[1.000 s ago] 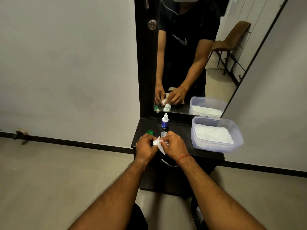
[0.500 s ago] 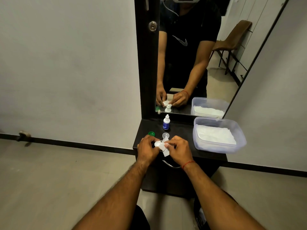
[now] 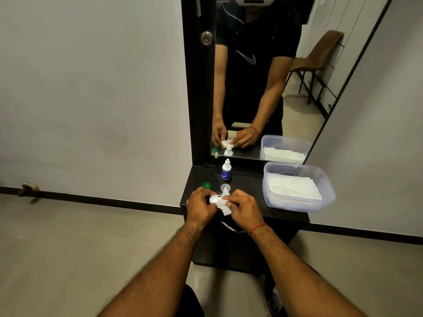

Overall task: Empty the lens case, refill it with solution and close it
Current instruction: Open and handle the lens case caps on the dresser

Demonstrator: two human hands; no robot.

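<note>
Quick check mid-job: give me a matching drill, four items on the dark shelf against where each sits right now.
Items:
1. solution bottle
2. green cap
3. clear cap
4. plastic tub

Places:
A. right end of the shelf, white tissues inside
B. upright at the back, near the mirror
C. just behind the left hand
D. in front of the bottle, behind the tissue

Pairs: 1-B, 2-C, 3-D, 4-A

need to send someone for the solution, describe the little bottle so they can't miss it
Find the tall mirror above the black shelf. The bottle stands upright at the shelf's back edge, just below the glass. It alone has a white dropper top and blue label; the green cap and clear cap nearby lie low and flat.
</note>
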